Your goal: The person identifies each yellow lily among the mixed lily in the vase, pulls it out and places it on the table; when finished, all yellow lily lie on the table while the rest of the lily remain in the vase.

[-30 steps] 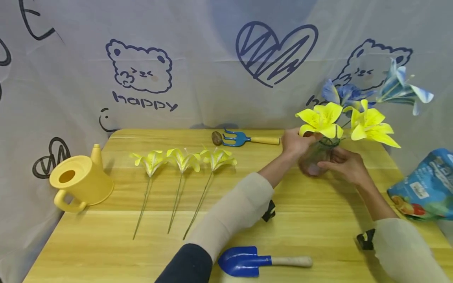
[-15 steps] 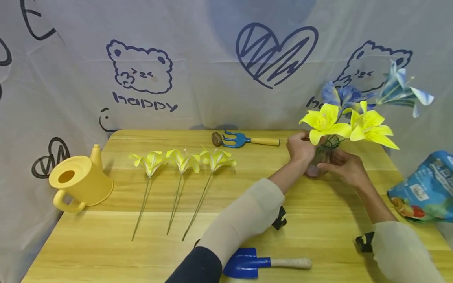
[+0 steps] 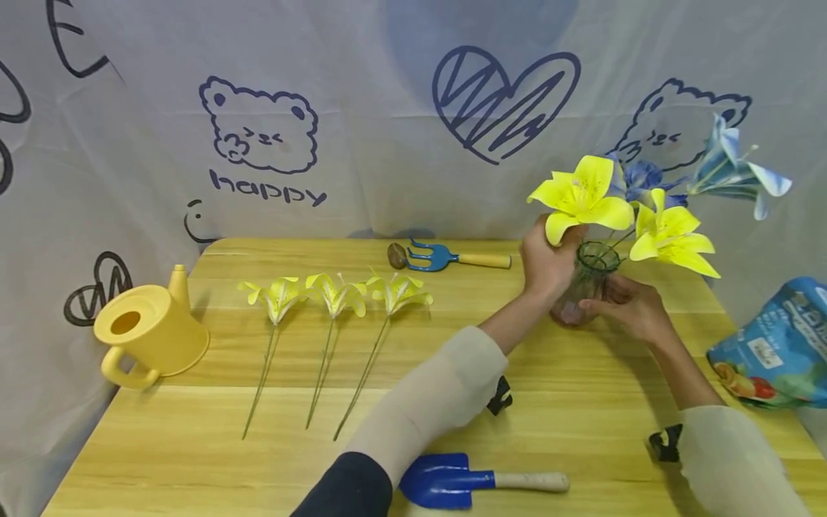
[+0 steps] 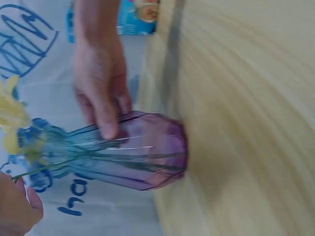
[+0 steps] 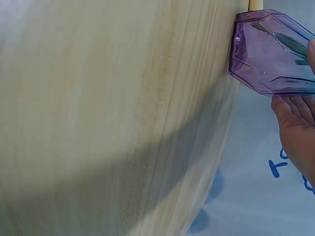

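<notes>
A clear glass vase [image 3: 570, 305], purple at the base and teal at the neck in the left wrist view, stands upright on the table. My right hand [image 3: 636, 305] grips its side, thumb toward the front. At the left of the vase mouth, my left hand [image 3: 545, 260] pinches the green stem [image 4: 32, 171] of a yellow lily [image 3: 580, 199]. That stem slants toward the vase neck. Another yellow lily [image 3: 675, 240], a blue-violet flower [image 3: 642, 181] and a pale blue lily [image 3: 736, 171] rise from the vase.
Three yellow lilies [image 3: 332, 298] lie in a row on the table [image 3: 271, 474]. A yellow watering can [image 3: 151, 334] stands left; a blue hand fork [image 3: 439, 256] and brown stone [image 3: 397, 255] lie behind. A blue trowel [image 3: 446, 481] lies in front, a blue pouch [image 3: 775, 345] at right.
The lily in my left hand first shifts right over the vase mouth, then back left and upward, uncovering the rim. My right hand stays on the vase.
</notes>
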Demonstrator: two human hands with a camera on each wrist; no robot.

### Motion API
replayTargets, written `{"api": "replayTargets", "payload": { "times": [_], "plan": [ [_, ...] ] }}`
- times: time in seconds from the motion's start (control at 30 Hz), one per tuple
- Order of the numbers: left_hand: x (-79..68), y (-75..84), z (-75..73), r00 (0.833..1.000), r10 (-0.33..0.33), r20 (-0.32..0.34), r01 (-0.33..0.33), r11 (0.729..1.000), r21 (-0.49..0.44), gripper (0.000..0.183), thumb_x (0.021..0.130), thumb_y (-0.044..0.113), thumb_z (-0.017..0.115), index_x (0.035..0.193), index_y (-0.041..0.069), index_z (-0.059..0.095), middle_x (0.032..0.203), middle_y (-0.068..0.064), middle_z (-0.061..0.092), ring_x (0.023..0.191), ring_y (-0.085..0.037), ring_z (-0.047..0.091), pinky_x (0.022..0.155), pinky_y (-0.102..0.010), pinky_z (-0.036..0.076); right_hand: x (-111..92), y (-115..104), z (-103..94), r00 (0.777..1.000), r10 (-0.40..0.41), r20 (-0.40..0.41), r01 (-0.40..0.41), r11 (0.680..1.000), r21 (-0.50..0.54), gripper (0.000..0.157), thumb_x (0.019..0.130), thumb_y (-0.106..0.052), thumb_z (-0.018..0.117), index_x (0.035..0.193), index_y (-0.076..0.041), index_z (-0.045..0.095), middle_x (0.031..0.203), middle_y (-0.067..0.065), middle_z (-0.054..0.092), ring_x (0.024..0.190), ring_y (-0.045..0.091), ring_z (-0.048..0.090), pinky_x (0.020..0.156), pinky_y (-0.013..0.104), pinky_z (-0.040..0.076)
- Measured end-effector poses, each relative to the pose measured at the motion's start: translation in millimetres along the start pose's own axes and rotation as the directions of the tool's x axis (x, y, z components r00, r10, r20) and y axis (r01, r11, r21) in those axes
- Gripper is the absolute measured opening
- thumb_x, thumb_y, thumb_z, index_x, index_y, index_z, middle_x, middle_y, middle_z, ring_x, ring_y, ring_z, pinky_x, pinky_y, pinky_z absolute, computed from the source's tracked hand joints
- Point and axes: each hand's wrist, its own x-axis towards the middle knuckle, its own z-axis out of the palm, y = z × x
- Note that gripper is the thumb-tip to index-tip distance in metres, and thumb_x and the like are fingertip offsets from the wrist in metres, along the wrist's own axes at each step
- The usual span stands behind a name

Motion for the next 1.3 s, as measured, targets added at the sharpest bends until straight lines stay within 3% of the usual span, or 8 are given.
{"api": "replayTargets", "payload": {
  "times": [0.2,0.3,0.43,0.63,0.8,0.9,1.17,1.3],
  "plan": [
    [4.9,36.9,-17.7,1.0,0.015,-0.013,-0.017,0.978,-0.206,0.021,0.079,0.012,0.064,0.098,0.003,0.059,0.085,-0.007,0.065,0.076,-0.003,0.06,0.068,-0.015,0.048,-1,2,-1.3,1.0,0.009,0.015,-0.009,1.0,0.003,0.075,0.073,-0.041,0.068,0.132,-0.006,0.039,0.126,0.019,0.044,0.111,0.03,0.046,0.081,0.033,0.044],
    [5.2,62.4,-32.0,0.998,0.064,0.008,-0.056,0.925,-0.377,0.022,0.08,0.001,0.06,0.1,-0.005,0.055,0.09,-0.02,0.062,0.083,-0.02,0.062,0.075,-0.022,0.048,-1,4,-1.7,1.0,0.001,0.02,-0.001,1.0,-0.004,0.076,0.074,-0.04,0.068,0.133,-0.005,0.036,0.127,0.021,0.042,0.112,0.033,0.045,0.082,0.036,0.044],
    [4.7,89.3,-51.6,0.982,0.182,0.048,-0.137,0.867,-0.479,0.019,0.081,-0.008,0.055,0.098,-0.014,0.051,0.094,-0.03,0.056,0.087,-0.032,0.06,0.08,-0.029,0.047,-2,4,-0.6,1.0,0.001,0.013,-0.001,1.0,-0.017,0.078,0.073,-0.043,0.067,0.133,-0.004,0.037,0.127,0.023,0.042,0.112,0.035,0.044,0.083,0.041,0.043],
    [-6.6,106.6,-95.7,0.956,0.225,0.187,-0.154,0.931,-0.331,0.015,0.081,-0.007,0.055,0.094,-0.014,0.054,0.091,-0.027,0.059,0.084,-0.025,0.062,0.076,-0.031,0.05,-2,3,1.1,1.0,0.023,0.008,-0.023,0.999,-0.026,0.078,0.073,-0.042,0.068,0.134,-0.005,0.035,0.128,0.022,0.041,0.112,0.035,0.044,0.083,0.04,0.044],
    [-15.6,89.3,-131.7,0.943,0.052,0.328,0.002,0.987,-0.161,0.015,0.081,-0.004,0.058,0.094,-0.011,0.057,0.09,-0.023,0.062,0.081,-0.024,0.062,0.069,-0.034,0.052,-1,1,-1.8,1.0,-0.015,0.017,0.015,0.999,-0.049,0.078,0.073,-0.044,0.066,0.134,-0.005,0.035,0.127,0.022,0.042,0.111,0.036,0.045,0.083,0.04,0.043],
    [-17.0,65.4,-149.2,0.91,-0.09,0.405,0.105,0.994,-0.015,0.017,0.082,0.001,0.059,0.096,-0.008,0.059,0.091,-0.019,0.063,0.081,-0.024,0.062,0.068,-0.031,0.052,-1,0,-2.9,1.0,-0.011,0.018,0.012,0.998,-0.058,0.079,0.073,-0.045,0.066,0.134,-0.006,0.035,0.127,0.022,0.042,0.112,0.035,0.044,0.084,0.041,0.043],
    [-23.9,5.7,-184.9,0.795,-0.36,0.488,0.223,0.922,0.317,0.013,0.081,0.001,0.06,0.092,-0.005,0.06,0.082,-0.017,0.064,0.072,-0.023,0.063,0.063,-0.034,0.053,-1,0,-3.3,1.0,0.014,0.025,-0.013,0.999,-0.053,0.082,0.073,-0.045,0.066,0.135,-0.005,0.032,0.129,0.022,0.039,0.114,0.033,0.043,0.084,0.039,0.042],
    [-27.9,-13.7,-194.8,0.768,-0.415,0.488,0.212,0.884,0.418,0.013,0.08,-0.003,0.06,0.092,-0.007,0.056,0.077,-0.018,0.064,0.071,-0.029,0.063,0.058,-0.034,0.053,-1,-1,-3.3,1.0,0.015,0.022,-0.014,0.999,-0.047,0.082,0.073,-0.045,0.067,0.135,-0.004,0.032,0.129,0.022,0.039,0.113,0.033,0.043,0.084,0.039,0.042]
  ]
}}
